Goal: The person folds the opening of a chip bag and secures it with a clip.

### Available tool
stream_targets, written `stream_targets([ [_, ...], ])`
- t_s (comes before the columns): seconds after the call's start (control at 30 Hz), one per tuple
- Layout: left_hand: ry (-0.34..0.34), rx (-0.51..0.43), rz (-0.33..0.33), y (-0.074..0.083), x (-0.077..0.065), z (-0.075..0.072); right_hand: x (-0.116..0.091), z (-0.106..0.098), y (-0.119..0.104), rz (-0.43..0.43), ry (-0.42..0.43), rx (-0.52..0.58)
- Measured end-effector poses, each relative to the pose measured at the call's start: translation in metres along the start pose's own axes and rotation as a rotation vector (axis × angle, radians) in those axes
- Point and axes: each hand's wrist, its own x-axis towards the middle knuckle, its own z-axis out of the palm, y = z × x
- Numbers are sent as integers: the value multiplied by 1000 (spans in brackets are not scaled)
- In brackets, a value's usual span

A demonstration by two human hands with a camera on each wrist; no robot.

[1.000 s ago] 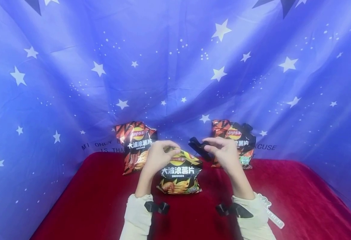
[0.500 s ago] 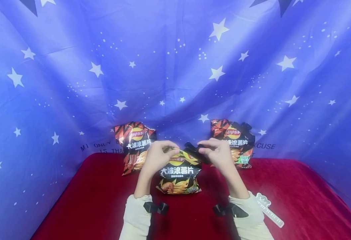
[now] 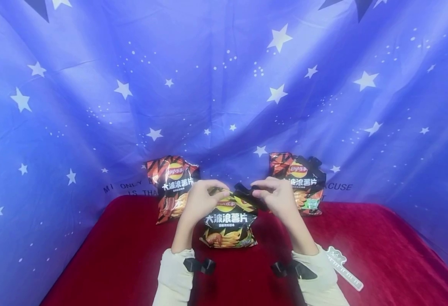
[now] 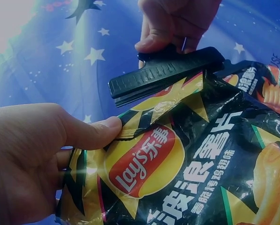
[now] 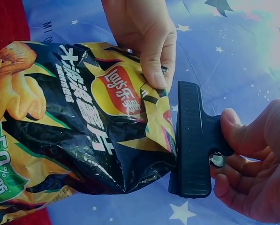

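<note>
A black and yellow bag of potato chips (image 3: 227, 221) stands at the middle of the table, its top folded over. My left hand (image 3: 204, 197) pinches the fold at its left end, thumb in front, as the left wrist view shows up close. My right hand (image 3: 279, 195) grips the handles of a wide black bag clip (image 5: 191, 140) between thumb and fingers. The clip's long jaws lie along the folded top edge, right at the right part of the fold. In the left wrist view the clip slants just behind the yellow fold.
Behind on the left stands a red and black chip bag (image 3: 175, 182). A similar bag (image 3: 304, 182) at back right has a black clip (image 3: 314, 161) on its top corner. A white ruler-like piece (image 3: 344, 268) lies by the right sleeve on the red cloth (image 3: 380, 246).
My right hand has moved left with the bag clip, bringing it from beside the bag to the folded top edge. My left hand keeps its pinch on the fold.
</note>
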Motion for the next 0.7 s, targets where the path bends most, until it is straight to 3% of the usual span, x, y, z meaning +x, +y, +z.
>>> stream_targets([
  [0.33,-2,6,15,0,0,0,-2,3,-5,-6,0,-53],
  [0.7,-1,20,24,2,-1,0,-2,4,-5,8,-8,-24],
])
